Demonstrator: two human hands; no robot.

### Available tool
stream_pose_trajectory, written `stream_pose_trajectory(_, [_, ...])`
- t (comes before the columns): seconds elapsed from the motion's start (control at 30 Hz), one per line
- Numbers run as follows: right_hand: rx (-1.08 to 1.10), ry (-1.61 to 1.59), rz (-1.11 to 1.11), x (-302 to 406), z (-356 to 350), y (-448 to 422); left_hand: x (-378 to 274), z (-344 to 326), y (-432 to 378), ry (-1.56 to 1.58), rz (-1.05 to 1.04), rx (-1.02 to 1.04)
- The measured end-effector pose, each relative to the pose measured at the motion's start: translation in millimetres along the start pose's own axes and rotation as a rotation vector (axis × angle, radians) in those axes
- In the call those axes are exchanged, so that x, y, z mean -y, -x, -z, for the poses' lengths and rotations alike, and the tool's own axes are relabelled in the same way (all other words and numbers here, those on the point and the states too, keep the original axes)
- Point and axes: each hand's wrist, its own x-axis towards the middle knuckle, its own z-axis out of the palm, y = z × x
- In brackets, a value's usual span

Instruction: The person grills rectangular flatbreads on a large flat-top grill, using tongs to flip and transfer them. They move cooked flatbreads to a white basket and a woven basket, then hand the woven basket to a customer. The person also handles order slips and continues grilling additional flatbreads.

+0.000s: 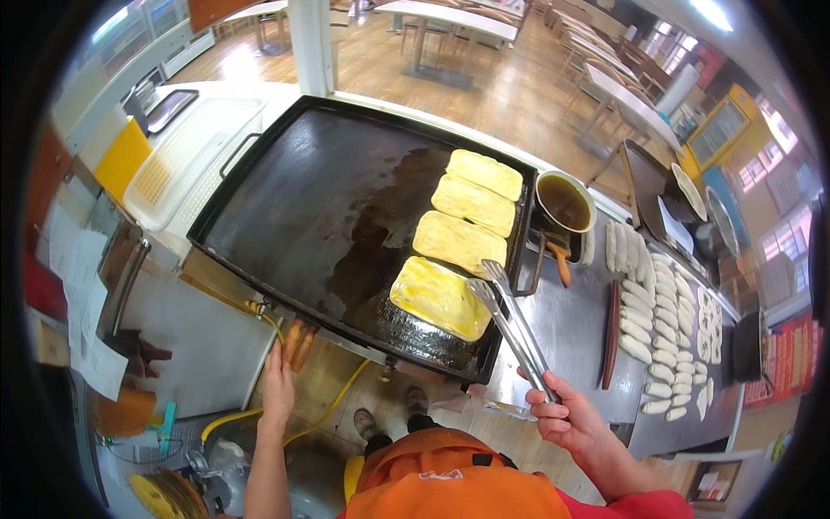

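Note:
My right hand is closed around metal tongs, whose parted tips hover over the right edge of the nearest flatbread. That flatbread looks glossy, with yellow egg or oil on it. Several more pale yellow flatbreads lie in a row behind it, on the right side of a black griddle. My left hand is at the griddle's front edge beside brown wooden handles; whether it grips them I cannot tell. Dark oil wets the griddle's middle.
Right of the griddle stand a pot of brown liquid and a wooden-handled brush. A rolling pin and rows of dough pieces lie on the steel counter. A white plastic basket sits left; a yellow hose hangs below.

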Motion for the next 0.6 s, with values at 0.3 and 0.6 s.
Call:
stream_pose_trajectory(0.3, [-0.118, 0.137, 0.206, -21, -4, -17, -10, 6, 12, 0.057, -0.060, -0.074])
stream_pose_trajectory(0.6, [-0.096, 0.135, 0.293, -53, -9, -58, 34, 27, 84, 0.279, 0.112, -0.076])
